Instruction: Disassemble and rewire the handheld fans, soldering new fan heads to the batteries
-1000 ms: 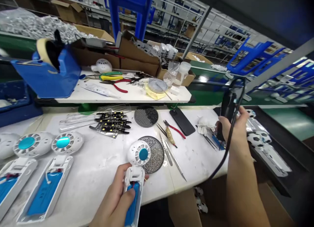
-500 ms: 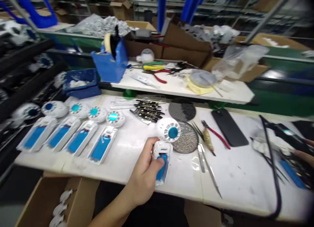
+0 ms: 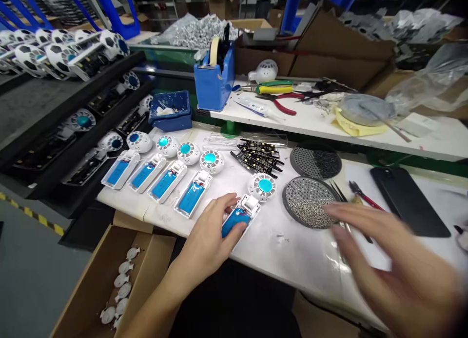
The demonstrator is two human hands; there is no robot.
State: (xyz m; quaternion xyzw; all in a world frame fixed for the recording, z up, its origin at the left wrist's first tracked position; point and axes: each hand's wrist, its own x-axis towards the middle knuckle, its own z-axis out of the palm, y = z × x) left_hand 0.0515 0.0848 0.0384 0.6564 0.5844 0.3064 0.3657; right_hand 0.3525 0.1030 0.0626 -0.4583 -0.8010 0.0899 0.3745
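Observation:
My left hand [image 3: 210, 230] is closed around a white housing [image 3: 255, 205] with a blue battery [image 3: 234, 220] inside, thumb over the battery. Its round white vented head [image 3: 262, 187] with a shiny blue disc lies just beyond. My right hand [image 3: 387, 260], blurred, reaches in from the right with fingers stretched and thumb apart; nothing shows in it. Its fingertips are over the edge of a round dish of small screws [image 3: 310, 206], beside metal tweezers [image 3: 345, 226] that it partly hides. Several similar housings with blue batteries [image 3: 190, 196] lie in a row to the left.
Behind are black LED strips [image 3: 258, 157], a second dark dish [image 3: 316, 160], red-handled cutters [image 3: 365, 196] and a black phone [image 3: 411, 199]. A shelf [image 3: 314, 118] holds pliers and a blue tape dispenser [image 3: 215, 79]. An open carton [image 3: 87, 279] stands below left; racks [image 3: 73, 118] stand left.
The view has swung right-to-left, showing more of the left racks. My right hand has come in toward the screw dish. The housing in my left hand is now tilted.

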